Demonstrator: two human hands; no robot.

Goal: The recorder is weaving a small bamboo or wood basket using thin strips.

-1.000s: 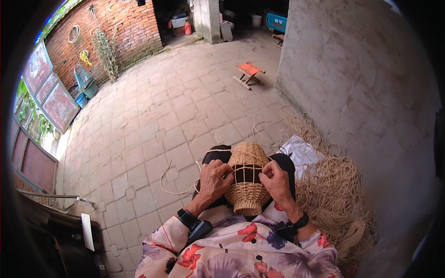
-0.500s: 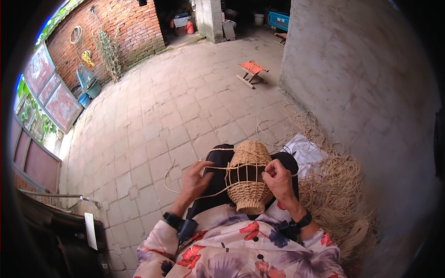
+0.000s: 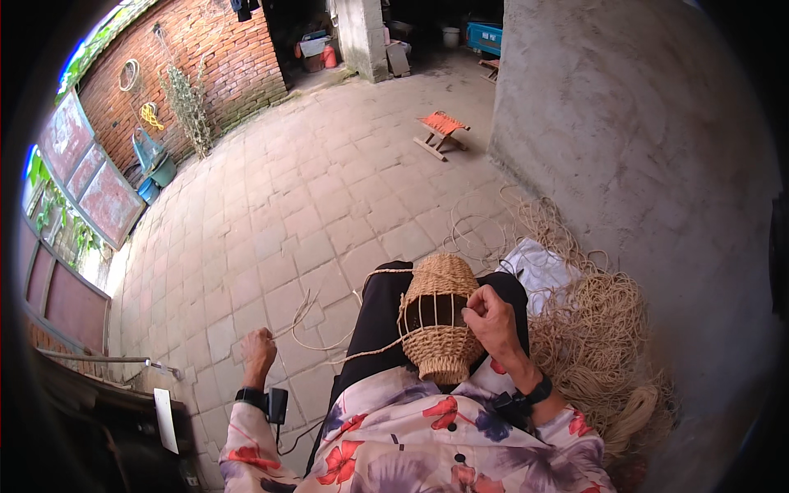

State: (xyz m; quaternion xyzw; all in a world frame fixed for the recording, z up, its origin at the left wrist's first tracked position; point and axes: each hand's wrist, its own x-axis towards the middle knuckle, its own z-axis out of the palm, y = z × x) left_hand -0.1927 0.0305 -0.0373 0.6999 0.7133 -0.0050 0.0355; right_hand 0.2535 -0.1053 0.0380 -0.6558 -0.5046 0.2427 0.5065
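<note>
A woven straw-cord basket lies across my lap, its narrow neck toward me. Its middle has a gap crossed by thin bare ribs, with tight weaving on both sides. My right hand is closed in a pinch at the gap's right edge, resting against the basket; whether a strand is between the fingertips is hidden. Well off to the left, my left hand is closed like a fist around a thin cord, which loops over the floor toward the basket. Another twisted strand trails left from the weaving.
A big tangled heap of cord lies to the right beside a white cloth, near a grey wall. Ahead, an orange-topped folding stool stands on the paving. A metal rod juts in at the left.
My left hand has swung left and toward me, away from the basket, with cord in its grip. The strand that crossed above the gap is gone from there. My right hand stays put.
</note>
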